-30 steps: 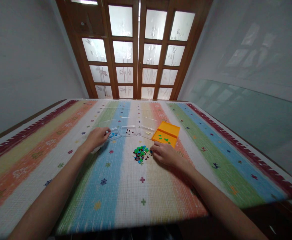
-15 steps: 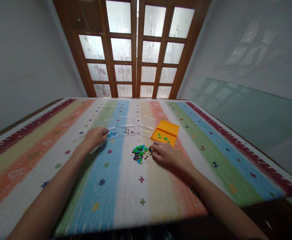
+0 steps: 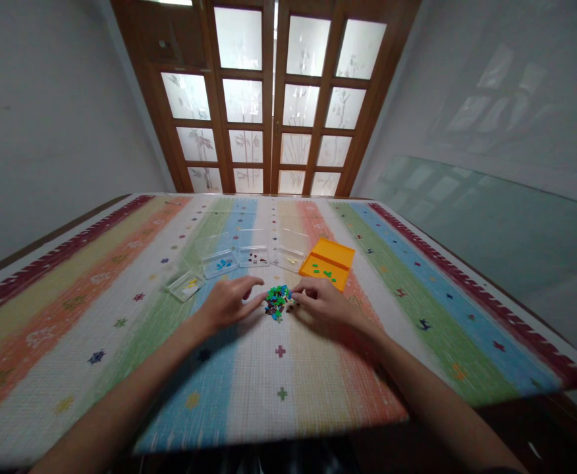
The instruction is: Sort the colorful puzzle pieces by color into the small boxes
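Observation:
A heap of small plastic pieces [image 3: 277, 300], mostly green, blue and dark red, lies on the tablecloth between my two hands. On its left side my left hand [image 3: 232, 301] is open, thumb and forefinger apart and pointing at the pieces, with nothing seen between them. My right hand [image 3: 321, 299] is at the right edge of the heap, its fingertips brought together among the pieces. Something bluish shows at those fingertips, too small to make out.
Behind the heap stand clear boxes with yellow [image 3: 175, 288], blue [image 3: 207, 268], dark red [image 3: 243, 259] and pale pieces [image 3: 279, 261]. An orange box [image 3: 334, 251] holds green pieces at the right. A striped cloth [image 3: 259, 395] covers the table.
My left hand has left the box with blue pieces, moved right and nearer to the heap, and its fingers have parted. My right hand has shifted slightly left to the heap.

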`<state>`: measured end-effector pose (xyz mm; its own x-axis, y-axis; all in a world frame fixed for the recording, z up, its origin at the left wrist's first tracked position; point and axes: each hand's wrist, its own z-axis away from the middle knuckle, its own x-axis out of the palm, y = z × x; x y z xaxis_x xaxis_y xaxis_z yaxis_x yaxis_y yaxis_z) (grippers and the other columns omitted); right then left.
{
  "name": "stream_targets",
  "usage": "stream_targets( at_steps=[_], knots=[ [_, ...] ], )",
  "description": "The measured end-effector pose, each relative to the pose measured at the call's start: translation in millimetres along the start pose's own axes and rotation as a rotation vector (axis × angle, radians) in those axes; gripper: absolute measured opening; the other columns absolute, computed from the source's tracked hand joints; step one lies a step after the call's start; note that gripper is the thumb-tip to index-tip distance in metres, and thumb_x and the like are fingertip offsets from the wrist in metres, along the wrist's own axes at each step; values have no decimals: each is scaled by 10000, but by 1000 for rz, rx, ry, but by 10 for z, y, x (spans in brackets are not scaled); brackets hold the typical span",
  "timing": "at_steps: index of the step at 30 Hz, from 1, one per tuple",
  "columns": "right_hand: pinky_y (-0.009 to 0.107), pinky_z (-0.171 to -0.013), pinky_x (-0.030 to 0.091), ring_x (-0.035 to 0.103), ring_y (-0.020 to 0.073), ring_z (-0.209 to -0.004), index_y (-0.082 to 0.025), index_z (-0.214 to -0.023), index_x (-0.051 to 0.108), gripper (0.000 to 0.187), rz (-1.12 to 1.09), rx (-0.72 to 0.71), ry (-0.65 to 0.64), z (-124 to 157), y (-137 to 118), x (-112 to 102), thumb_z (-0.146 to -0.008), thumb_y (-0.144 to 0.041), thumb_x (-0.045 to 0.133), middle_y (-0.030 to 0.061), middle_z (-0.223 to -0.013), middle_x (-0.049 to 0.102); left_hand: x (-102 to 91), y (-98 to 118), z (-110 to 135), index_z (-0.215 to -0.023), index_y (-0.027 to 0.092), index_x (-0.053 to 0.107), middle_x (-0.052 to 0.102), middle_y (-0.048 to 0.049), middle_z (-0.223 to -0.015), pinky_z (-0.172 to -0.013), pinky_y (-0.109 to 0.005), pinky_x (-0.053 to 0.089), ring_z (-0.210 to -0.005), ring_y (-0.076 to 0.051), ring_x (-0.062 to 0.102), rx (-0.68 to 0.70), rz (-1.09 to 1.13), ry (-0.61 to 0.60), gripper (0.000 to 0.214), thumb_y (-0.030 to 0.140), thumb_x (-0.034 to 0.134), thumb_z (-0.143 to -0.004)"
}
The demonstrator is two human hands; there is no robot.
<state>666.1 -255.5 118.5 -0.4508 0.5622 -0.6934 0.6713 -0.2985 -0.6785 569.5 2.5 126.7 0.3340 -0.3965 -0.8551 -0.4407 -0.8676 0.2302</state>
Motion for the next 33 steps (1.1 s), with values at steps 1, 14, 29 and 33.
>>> stream_targets(
  at_steps=[1, 14, 29, 33],
  knots=[
    [277, -684, 443, 599, 155, -736, -171, -924, 759, 173, -59, 5, 1, 0, -20, 22, -930, -244, 603, 56, -853, 710, 66, 83, 14, -1091, 168, 689, 682, -19, -738, -611, -244, 454, -596, -132, 595, 49, 28, 20, 316, 422, 530, -992],
    [286, -687, 451, 590, 150, -709, -178, -851, 749, 202, -241, -4, -25, -6, -155, 236, -930, -283, 596, 38, -796, 715, 295, 304, 89, -944, 162, 651, 685, -40, -779, -589, -245, 475, -649, -143, 635, 64, 41, 26, 198, 281, 500, -991],
    [274, -666, 468, 612, 164, -727, -178, -816, 727, 236, -259, 90, 92, -20, -166, 17, -924, -345, 600, 42, -802, 708, -484, -841, -276, -1011, 175, 775, 777, -91, -851, -733, -295, 499, -798, -235, 715, -542, -320, -199, 329, 351, 515, -911],
    [276, -660, 462, 613, 166, -723, -179, -803, 726, 255, -252, 89, 97, -14, -174, -3, -921, -368, 602, 41, -792, 702, -418, -957, -303, -951, 183, 795, 788, -118, -900, -729, -294, 499, -865, -261, 725, -592, -364, -339, 291, 312, 543, -883]
  ],
)
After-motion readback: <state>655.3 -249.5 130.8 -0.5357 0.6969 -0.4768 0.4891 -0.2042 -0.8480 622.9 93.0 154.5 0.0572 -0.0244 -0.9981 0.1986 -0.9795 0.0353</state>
